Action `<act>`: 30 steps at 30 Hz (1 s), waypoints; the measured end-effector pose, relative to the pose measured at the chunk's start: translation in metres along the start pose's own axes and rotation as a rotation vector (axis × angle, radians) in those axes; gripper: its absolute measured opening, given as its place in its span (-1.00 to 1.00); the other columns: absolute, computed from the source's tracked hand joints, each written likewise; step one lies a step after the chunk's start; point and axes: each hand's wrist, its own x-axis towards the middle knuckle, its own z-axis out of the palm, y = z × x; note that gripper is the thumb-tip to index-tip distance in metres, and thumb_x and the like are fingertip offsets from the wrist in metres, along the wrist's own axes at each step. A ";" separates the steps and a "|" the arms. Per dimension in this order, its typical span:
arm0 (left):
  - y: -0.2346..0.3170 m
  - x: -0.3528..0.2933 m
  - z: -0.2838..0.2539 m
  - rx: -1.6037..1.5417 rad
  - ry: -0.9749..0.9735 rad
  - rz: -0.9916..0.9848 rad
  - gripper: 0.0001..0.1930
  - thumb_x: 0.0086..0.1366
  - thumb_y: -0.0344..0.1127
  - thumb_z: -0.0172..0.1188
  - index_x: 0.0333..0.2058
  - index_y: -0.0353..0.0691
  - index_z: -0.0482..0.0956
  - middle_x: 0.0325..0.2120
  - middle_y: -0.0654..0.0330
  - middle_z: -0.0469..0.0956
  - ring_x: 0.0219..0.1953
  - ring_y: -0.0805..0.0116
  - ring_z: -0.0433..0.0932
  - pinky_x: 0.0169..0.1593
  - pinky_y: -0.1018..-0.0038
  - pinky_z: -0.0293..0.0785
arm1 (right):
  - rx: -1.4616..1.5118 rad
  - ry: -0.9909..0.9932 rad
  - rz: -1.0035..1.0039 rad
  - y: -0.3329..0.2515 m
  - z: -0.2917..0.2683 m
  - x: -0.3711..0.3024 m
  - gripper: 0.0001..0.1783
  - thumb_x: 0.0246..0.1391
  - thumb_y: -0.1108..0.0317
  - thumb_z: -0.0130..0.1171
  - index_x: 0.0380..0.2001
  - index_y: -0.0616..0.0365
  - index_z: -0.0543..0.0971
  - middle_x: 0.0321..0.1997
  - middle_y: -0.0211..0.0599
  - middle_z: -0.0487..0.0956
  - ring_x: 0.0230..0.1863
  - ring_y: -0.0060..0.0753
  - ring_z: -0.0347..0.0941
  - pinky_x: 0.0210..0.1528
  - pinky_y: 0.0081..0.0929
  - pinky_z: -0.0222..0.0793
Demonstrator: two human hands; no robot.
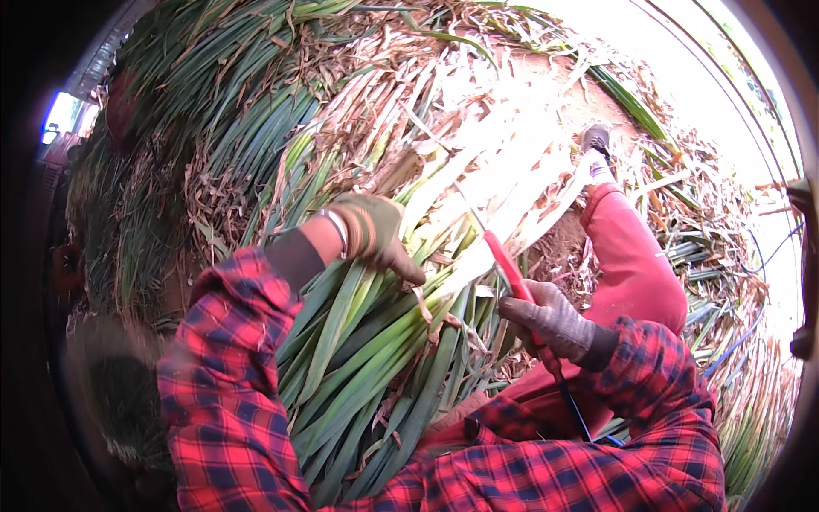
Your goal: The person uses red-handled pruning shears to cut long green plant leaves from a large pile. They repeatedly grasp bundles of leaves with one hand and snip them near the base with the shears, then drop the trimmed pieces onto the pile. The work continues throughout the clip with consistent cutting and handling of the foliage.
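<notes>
My left hand (370, 232), in a striped knit work glove, is closed over the pale lower stalks of a large bunch of green onions (363, 354). Their long green leaves spread across my lap at the lower middle. In my gloved right hand (553, 321) is a red air blow gun (509, 264) with a long thin metal nozzle. The nozzle points up and left over the sunlit white stalks, and a dark hose runs down from the handle past my leg. The fingertips of my left hand are partly hidden among the stalks.
A big heap of green onions (247, 128) rises at the far left. Dry peeled husks (478, 111) cover the ground ahead. My outstretched leg (633, 247) lies to the right, and a blue hose (740, 338) winds through more onions and husks beyond it.
</notes>
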 end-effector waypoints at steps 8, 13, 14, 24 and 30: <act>-0.215 0.119 0.064 0.344 0.154 -0.131 -0.34 0.27 0.24 -0.10 -0.01 -0.28 0.46 -0.05 -0.10 0.52 -0.17 0.09 0.59 -0.08 0.30 0.52 | 0.141 0.133 -0.054 -0.010 -0.020 0.035 -0.59 0.07 -0.05 0.19 -0.38 0.10 0.44 -0.66 -0.55 0.39 -0.77 -0.70 0.32 -0.74 -0.75 0.23; -0.197 0.123 0.146 -0.619 0.221 -0.384 -0.15 -0.13 0.41 0.26 -0.13 -0.31 0.59 -0.18 -0.10 0.59 -0.13 0.07 0.58 -0.05 0.29 0.46 | 0.138 0.106 -0.012 0.000 -0.023 0.034 -0.56 0.05 -0.05 0.19 -0.35 0.13 0.44 -0.64 -0.54 0.40 -0.72 -0.72 0.32 -0.72 -0.73 0.26; -0.198 0.114 0.147 -0.655 0.299 -0.364 -0.20 -0.16 0.37 0.30 -0.18 -0.28 0.61 -0.25 -0.08 0.61 -0.16 0.07 0.59 -0.08 0.29 0.46 | 0.126 0.080 -0.026 -0.005 -0.021 0.035 -0.56 0.05 -0.06 0.19 -0.35 0.14 0.44 -0.64 -0.54 0.40 -0.72 -0.72 0.32 -0.71 -0.73 0.26; -0.199 0.084 0.153 -0.337 0.254 -0.476 -0.21 -0.02 0.32 0.18 -0.03 -0.29 0.52 -0.04 -0.11 0.51 0.06 0.00 0.47 0.10 0.26 0.38 | 0.151 0.034 -0.085 0.009 -0.009 0.040 -0.61 0.08 -0.06 0.19 -0.33 0.03 0.44 -0.67 -0.61 0.32 -0.79 -0.75 0.18 -0.78 -0.73 0.13; -0.136 -0.023 0.057 -0.356 0.637 -0.461 -0.20 -0.13 0.21 0.37 -0.09 -0.41 0.54 -0.15 -0.21 0.54 -0.06 0.02 0.53 0.01 0.29 0.42 | 0.186 0.062 -0.112 0.015 -0.014 0.032 -0.64 0.10 -0.02 0.19 -0.34 0.04 0.43 -0.70 -0.58 0.34 -0.82 -0.69 0.21 -0.82 -0.69 0.12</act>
